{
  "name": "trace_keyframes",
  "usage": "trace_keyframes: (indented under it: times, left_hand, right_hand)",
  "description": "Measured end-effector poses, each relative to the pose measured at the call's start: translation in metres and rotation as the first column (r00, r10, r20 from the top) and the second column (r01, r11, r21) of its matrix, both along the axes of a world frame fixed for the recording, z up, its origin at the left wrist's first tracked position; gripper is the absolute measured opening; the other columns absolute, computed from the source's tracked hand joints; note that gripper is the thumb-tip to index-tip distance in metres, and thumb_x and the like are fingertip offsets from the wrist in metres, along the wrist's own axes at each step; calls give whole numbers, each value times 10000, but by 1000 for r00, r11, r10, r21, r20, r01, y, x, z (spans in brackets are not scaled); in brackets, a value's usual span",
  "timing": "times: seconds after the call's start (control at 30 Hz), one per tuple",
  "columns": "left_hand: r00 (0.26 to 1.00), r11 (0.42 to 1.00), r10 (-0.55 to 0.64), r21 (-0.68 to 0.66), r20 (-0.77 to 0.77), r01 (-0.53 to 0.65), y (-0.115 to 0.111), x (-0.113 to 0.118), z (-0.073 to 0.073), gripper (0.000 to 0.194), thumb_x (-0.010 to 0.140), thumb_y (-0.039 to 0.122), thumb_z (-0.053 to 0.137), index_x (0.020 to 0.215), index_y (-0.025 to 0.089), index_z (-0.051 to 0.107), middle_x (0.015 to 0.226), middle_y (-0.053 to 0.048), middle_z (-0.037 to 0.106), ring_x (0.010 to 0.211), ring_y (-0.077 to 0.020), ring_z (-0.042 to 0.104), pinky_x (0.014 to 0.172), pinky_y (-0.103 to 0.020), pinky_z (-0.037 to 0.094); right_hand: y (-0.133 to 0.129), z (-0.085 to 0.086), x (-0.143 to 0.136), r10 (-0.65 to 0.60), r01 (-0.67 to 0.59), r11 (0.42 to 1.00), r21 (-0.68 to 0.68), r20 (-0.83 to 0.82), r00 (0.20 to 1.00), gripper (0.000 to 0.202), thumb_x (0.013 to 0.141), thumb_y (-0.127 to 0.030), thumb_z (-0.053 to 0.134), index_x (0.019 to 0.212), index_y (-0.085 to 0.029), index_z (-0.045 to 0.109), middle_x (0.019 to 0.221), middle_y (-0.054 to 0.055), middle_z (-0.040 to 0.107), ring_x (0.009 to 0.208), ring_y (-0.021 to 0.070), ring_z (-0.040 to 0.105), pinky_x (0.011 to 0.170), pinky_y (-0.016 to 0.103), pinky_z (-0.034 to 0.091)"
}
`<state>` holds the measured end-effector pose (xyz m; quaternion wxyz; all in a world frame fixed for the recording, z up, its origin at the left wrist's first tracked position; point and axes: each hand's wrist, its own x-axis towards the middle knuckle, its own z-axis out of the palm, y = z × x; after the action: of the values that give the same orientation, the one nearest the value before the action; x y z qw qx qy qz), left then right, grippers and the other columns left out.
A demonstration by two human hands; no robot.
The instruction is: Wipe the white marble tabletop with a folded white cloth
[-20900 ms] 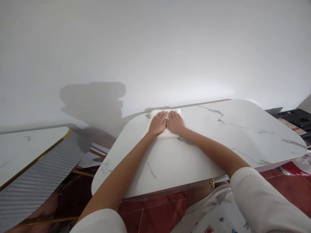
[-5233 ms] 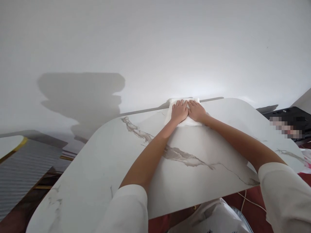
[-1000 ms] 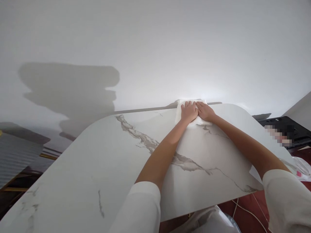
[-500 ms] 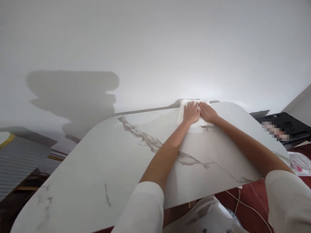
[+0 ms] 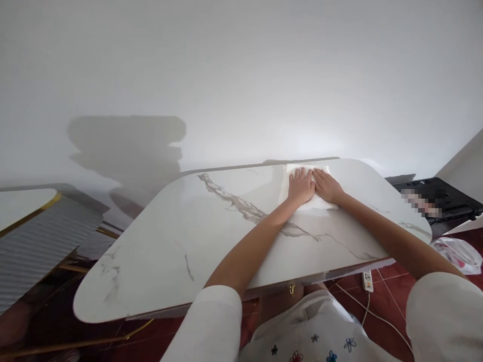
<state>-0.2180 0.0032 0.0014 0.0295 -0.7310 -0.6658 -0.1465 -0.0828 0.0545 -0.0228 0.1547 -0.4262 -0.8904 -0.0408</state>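
Observation:
My left hand (image 5: 301, 186) lies flat on a folded white cloth (image 5: 320, 203), its fingers stretched out and pointing away from me. Beside it, my right hand (image 5: 327, 186) also presses flat on the cloth, with its fingers angled in towards the left one. The two hands touch or nearly touch near the fingertips and thumbs. Under the cloth is a white marble-patterned tabletop (image 5: 158, 236) with grey-brown veins and rounded corners. The cloth rests near the table's far edge, close to the wall; part of it is hidden under my palms.
A white wall (image 5: 234, 90) runs behind the table. To the left stands a ribbed grey cabinet (image 5: 49, 241) with a gold-edged white top. At right are a black case (image 5: 453, 198) and a clear plastic bag (image 5: 458, 255). A power strip (image 5: 367, 281) with a cable lies on the red floor.
Both hands have drawn the cloth slightly towards me, so it no longer laps past the far edge. The view has shifted, showing more of the table's near edge and the floor.

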Motion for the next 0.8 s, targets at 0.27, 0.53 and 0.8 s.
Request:
trace_keyframes:
  times: [0.27, 0.53, 0.8]
  left_hand:
    - [1000, 1000, -15, 5, -19, 15, -41, 8, 0, 535, 957, 286, 252, 1471, 169, 345, 1544, -105, 327, 1428, -304, 255, 1142, -497, 249]
    - [1000, 999, -27, -29, -10, 27, -93, 18, 5, 544, 954, 286, 268, 1481, 164, 320, 1560, -117, 292, 1440, -304, 235, 1150, -498, 244]
    - [998, 995, -60, -77, -17, 58, -140, 24, 7, 562, 949, 291, 276, 1493, 151, 293, 1570, -128, 263, 1450, -316, 202, 1158, -515, 225]
  right_hand:
    - [-44, -1, 11, 18, -17, 1000, 18, -13, 1000, 567, 949, -269, 258, 1458, -42, 359, 1510, 176, 376, 1400, 308, 332, 1122, 496, 332]
    - [-96, 1, 22, 34, -33, 999, 38, -26, 999, 562, 942, -262, 265, 1451, -50, 377, 1501, 178, 390, 1395, 305, 342, 1108, 501, 351]
    - [-148, -1, 32, 43, -39, 996, 86, -49, 998, 559, 955, -287, 278, 1470, -87, 362, 1495, 162, 403, 1398, 289, 342, 1099, 484, 363]
